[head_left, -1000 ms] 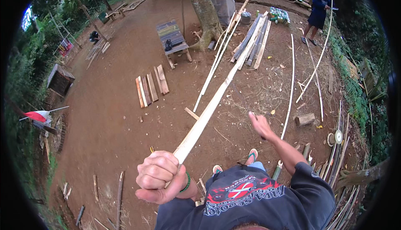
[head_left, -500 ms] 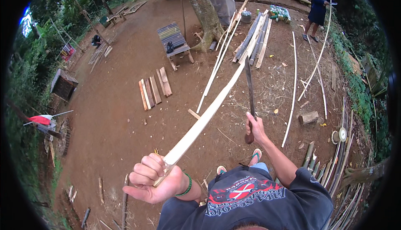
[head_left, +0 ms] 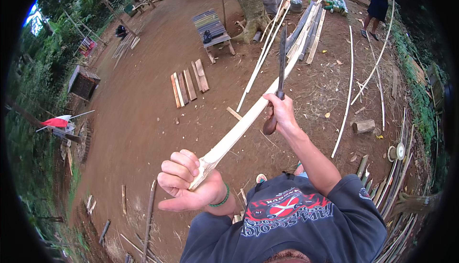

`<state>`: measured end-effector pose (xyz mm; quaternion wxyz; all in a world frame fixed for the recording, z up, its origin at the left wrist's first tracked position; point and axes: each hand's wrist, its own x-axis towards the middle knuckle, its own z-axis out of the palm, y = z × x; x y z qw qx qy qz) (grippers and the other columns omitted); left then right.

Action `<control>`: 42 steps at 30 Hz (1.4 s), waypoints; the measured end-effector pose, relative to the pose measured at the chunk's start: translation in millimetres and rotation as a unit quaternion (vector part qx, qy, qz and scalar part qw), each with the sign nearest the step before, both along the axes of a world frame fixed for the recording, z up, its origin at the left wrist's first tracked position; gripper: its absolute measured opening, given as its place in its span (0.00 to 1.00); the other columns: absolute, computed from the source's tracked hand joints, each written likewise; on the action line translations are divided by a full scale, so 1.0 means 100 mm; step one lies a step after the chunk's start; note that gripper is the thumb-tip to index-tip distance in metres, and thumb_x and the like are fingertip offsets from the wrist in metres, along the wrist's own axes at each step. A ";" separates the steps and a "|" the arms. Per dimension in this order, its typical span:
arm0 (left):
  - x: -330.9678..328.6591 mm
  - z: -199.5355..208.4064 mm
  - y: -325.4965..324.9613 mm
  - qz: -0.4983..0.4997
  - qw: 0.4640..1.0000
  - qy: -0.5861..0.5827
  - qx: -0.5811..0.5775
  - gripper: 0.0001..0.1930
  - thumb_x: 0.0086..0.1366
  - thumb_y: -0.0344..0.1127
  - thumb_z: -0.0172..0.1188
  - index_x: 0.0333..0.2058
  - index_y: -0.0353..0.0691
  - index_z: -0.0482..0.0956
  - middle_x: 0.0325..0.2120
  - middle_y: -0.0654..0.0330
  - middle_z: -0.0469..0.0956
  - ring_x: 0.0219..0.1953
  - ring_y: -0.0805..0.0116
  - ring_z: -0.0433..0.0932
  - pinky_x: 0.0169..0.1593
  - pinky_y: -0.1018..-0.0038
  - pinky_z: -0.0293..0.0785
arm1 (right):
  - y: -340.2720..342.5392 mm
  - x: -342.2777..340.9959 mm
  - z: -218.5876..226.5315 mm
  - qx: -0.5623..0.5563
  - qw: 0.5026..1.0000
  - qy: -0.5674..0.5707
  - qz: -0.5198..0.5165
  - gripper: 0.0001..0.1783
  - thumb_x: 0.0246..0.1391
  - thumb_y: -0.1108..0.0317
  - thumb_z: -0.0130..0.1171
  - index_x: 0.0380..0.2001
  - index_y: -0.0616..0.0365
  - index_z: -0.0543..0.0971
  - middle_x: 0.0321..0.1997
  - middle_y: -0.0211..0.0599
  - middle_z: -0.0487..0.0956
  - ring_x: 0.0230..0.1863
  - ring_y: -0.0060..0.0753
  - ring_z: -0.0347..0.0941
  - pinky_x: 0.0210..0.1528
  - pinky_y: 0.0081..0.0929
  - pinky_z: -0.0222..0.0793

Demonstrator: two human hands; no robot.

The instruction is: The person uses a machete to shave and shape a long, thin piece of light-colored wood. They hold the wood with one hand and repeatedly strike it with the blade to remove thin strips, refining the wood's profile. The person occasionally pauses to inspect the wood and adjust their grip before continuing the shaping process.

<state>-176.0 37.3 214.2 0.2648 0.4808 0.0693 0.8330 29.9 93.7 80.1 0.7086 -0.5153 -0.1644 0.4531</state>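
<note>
Pale strip (head_left: pixel 241 128) — left fingers (head_left: pixel 179 169) clasp end, right fingers (head_left: pixel 273 100) clasp machete (head_left: pixel 282 64) — open soil (head_left: pixel 129 119) leftward.

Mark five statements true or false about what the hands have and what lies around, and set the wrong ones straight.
1. The left hand grips the near end of a long pale strip. True.
2. The right hand is empty. False: it holds a long-bladed knife by its handle.
3. The bracelet next to the left hand is red. False: it is green.
4. The short log lies left of the row of planks. False: it lies to their right.
5. A small dark item rests on the slatted chair. True.
</note>
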 end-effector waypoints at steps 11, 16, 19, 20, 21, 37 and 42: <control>-0.80 -0.04 0.14 0.072 0.912 0.386 0.121 0.18 0.56 0.38 0.73 0.37 0.40 0.73 0.29 0.58 0.75 0.33 0.62 0.77 0.33 0.73 0.76 | -0.08 0.19 0.21 -0.045 0.991 -0.117 0.046 0.16 0.53 0.57 0.65 0.27 0.60 0.77 0.19 0.34 0.76 0.15 0.19 0.66 0.17 0.22 0.59; -0.68 -0.11 0.13 0.088 0.942 0.313 0.087 0.16 0.53 0.32 0.75 0.36 0.36 0.77 0.28 0.59 0.75 0.31 0.60 0.81 0.32 0.72 0.82 | -0.41 0.13 0.36 -0.036 0.978 -0.190 0.081 0.29 0.66 0.42 0.47 0.22 0.56 0.71 0.14 0.27 0.70 0.14 0.17 0.64 0.16 0.20 0.58; -0.65 -0.17 -0.01 0.113 0.942 0.311 0.052 0.15 0.54 0.30 0.73 0.38 0.36 0.77 0.28 0.58 0.73 0.32 0.59 0.81 0.31 0.71 0.82 | -1.04 -0.17 0.58 0.010 0.961 -0.194 0.196 0.31 0.70 0.44 0.39 0.21 0.56 0.70 0.12 0.24 0.66 0.13 0.16 0.63 0.15 0.20 0.57; -0.62 -0.20 -0.03 0.117 0.944 0.307 0.040 0.15 0.55 0.30 0.73 0.38 0.36 0.76 0.28 0.58 0.73 0.32 0.59 0.81 0.31 0.71 0.82 | -1.23 -0.28 0.64 0.036 0.949 -0.209 0.234 0.30 0.70 0.46 0.39 0.21 0.56 0.70 0.13 0.24 0.67 0.13 0.15 0.61 0.16 0.19 0.56; -0.61 -0.20 -0.05 0.121 0.942 0.311 0.028 0.15 0.55 0.28 0.73 0.38 0.35 0.75 0.29 0.58 0.72 0.32 0.59 0.81 0.32 0.71 0.81 | -1.39 -0.40 0.74 0.060 0.939 -0.196 0.276 0.29 0.70 0.47 0.39 0.21 0.57 0.69 0.13 0.24 0.67 0.14 0.16 0.60 0.17 0.21 0.56; -0.47 -0.53 0.04 0.112 0.921 0.373 -0.013 0.12 0.54 0.17 0.68 0.32 0.32 0.73 0.29 0.53 0.76 0.36 0.60 0.81 0.39 0.70 0.77 | -1.44 -0.79 0.84 0.079 0.860 -0.440 0.245 0.25 0.59 0.52 0.58 0.18 0.63 0.73 0.09 0.46 0.67 0.12 0.48 0.68 0.18 0.41 0.62; -0.34 -0.65 0.13 0.098 0.914 0.394 -0.022 0.14 0.49 0.15 0.69 0.31 0.32 0.74 0.27 0.52 0.78 0.35 0.61 0.81 0.38 0.71 0.77 | -1.43 -0.74 0.69 0.040 0.880 -0.415 0.229 0.25 0.58 0.52 0.59 0.18 0.62 0.74 0.09 0.46 0.67 0.12 0.51 0.69 0.19 0.42 0.62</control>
